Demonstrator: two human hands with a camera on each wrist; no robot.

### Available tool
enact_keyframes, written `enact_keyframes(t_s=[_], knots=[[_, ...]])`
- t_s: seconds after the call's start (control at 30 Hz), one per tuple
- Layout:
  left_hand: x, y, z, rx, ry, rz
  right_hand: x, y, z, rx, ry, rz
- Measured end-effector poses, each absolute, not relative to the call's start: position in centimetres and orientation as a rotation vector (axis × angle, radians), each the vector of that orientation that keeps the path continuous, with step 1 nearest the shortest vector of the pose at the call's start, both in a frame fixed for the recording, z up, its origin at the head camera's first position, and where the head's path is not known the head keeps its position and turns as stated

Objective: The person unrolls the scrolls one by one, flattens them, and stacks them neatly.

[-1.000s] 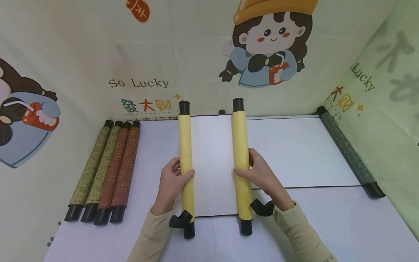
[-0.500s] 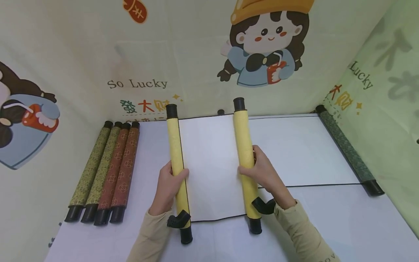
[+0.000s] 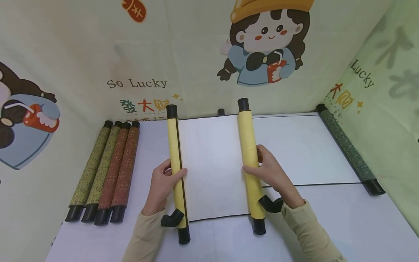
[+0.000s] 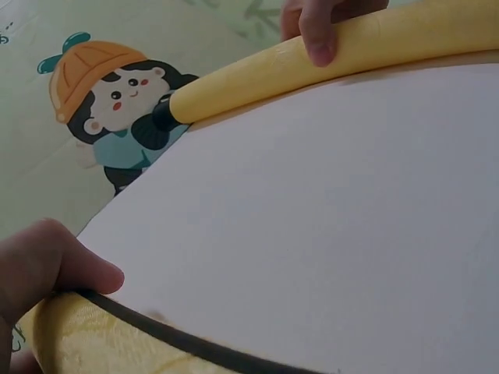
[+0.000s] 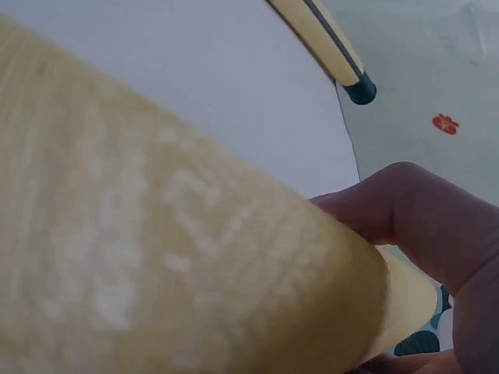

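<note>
A yellow scroll with black end knobs is partly unrolled, its blank white paper (image 3: 212, 163) stretched between two yellow rolls. My left hand (image 3: 163, 185) grips the left roll (image 3: 176, 145), thumb over its front, fingers behind; a dark stripe runs along this roll. With my right hand (image 3: 270, 169) I hold the thicker right roll (image 3: 249, 145), thumb laid across it. Both rolls lean slightly, tops to the left. In the left wrist view the left thumb (image 4: 90, 265) presses at the dark stripe. The right wrist view has the right roll (image 5: 195, 234) filling much of it.
Several rolled scrolls, two olive (image 3: 90, 167) and two red-brown (image 3: 124, 171), lie side by side at the left. Behind the right roll a second white sheet (image 3: 294, 153) lies spread out, ending at a dark green roll (image 3: 350, 149) by the right wall. Printed cloth walls (image 3: 196, 54) enclose the table.
The two yellow rolls have moved apart, left one leftward and right one rightward, so more white paper shows. Both have tilted, and the left roll's dark stripe has turned into view.
</note>
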State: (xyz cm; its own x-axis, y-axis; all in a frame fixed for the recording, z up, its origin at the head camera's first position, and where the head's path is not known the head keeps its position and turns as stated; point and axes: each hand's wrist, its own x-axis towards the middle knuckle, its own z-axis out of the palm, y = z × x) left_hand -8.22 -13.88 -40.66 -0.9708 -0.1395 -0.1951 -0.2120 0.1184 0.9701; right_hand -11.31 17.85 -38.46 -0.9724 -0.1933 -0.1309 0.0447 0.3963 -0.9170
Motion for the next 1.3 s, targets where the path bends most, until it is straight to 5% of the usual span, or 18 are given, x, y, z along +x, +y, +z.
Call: enact_keyframes(t_s=[1.3], knots=[[-8.3,-15.5,-40.5,-0.411,2.422,1.978,-11.6,19.9,-37.8,-0.068,2.631,-1.371]])
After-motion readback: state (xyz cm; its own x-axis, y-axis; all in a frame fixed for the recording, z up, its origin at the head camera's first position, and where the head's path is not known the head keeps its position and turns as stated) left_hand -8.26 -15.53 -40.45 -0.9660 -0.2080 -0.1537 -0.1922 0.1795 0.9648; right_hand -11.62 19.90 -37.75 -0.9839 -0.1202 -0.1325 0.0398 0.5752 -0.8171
